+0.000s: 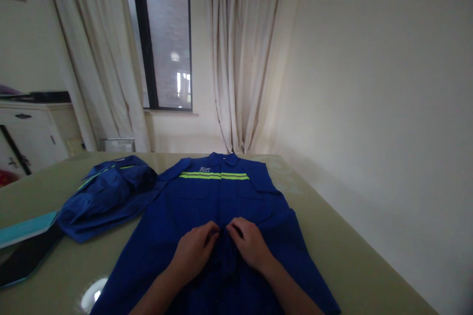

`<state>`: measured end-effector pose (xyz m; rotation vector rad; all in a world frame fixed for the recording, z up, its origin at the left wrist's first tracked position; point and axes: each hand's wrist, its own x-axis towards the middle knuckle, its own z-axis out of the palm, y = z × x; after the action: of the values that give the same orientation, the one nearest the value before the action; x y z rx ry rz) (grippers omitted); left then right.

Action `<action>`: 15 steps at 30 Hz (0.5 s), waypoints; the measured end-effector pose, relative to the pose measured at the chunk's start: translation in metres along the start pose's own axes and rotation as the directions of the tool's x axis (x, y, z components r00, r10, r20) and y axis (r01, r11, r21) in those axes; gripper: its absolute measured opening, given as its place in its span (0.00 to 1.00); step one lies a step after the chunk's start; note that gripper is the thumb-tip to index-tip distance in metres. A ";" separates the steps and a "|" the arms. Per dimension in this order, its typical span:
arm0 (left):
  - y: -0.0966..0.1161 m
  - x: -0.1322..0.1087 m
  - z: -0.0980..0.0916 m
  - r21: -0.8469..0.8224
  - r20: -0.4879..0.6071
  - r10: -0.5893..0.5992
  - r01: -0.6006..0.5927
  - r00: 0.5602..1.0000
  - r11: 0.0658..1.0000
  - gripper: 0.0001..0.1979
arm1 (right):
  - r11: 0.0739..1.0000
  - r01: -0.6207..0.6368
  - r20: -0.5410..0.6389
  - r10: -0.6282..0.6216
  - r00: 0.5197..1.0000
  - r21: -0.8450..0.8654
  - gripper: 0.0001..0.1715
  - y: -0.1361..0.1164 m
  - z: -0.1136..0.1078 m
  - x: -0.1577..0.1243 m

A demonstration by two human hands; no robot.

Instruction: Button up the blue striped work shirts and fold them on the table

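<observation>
A blue work jacket (207, 197) with a yellow reflective stripe across the chest lies flat, front up, on the table (347, 256). My left hand (194, 248) and my right hand (248, 241) rest side by side on the jacket's centre front, fingers curled and pinching the fabric at the closure. Both forearms reach in from the bottom edge. What the fingertips grip under the cloth fold is hidden.
A second blue garment (107, 194) lies crumpled at the left on the table. A dark flat object with a teal edge (25, 251) sits at the far left. A white cabinet (33, 133), curtains and a window stand behind; a wall runs along the right.
</observation>
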<state>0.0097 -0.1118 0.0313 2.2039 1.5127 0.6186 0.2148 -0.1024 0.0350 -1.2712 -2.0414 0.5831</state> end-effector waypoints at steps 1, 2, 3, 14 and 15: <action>-0.002 0.000 0.005 0.073 -0.068 0.009 -0.004 0.998 0.997 0.15 | 0.997 -0.053 -0.004 0.053 0.999 -0.052 0.19 0.002 0.002 0.002; -0.005 0.001 0.009 0.136 -0.110 0.025 -0.010 0.994 0.991 0.17 | 0.990 -0.106 -0.014 0.106 0.994 -0.094 0.21 0.004 0.004 0.004; -0.008 0.001 0.013 0.188 -0.121 0.044 -0.021 0.992 0.982 0.19 | 0.980 -0.152 -0.022 0.151 0.988 -0.129 0.22 0.004 0.005 0.006; 0.012 0.029 -0.005 0.466 0.016 -0.009 0.000 1.000 0.885 0.21 | 0.801 -0.112 0.076 0.193 0.978 -0.588 0.24 -0.025 0.014 0.038; 0.017 0.034 -0.006 0.488 -0.002 -0.027 0.024 1.000 0.872 0.20 | 0.812 -0.108 0.064 0.177 0.982 -0.573 0.27 -0.024 0.016 0.038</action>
<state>0.0300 -0.0856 0.0503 2.5346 1.8530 0.2305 0.1764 -0.0786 0.0510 -1.7804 -2.3255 0.0953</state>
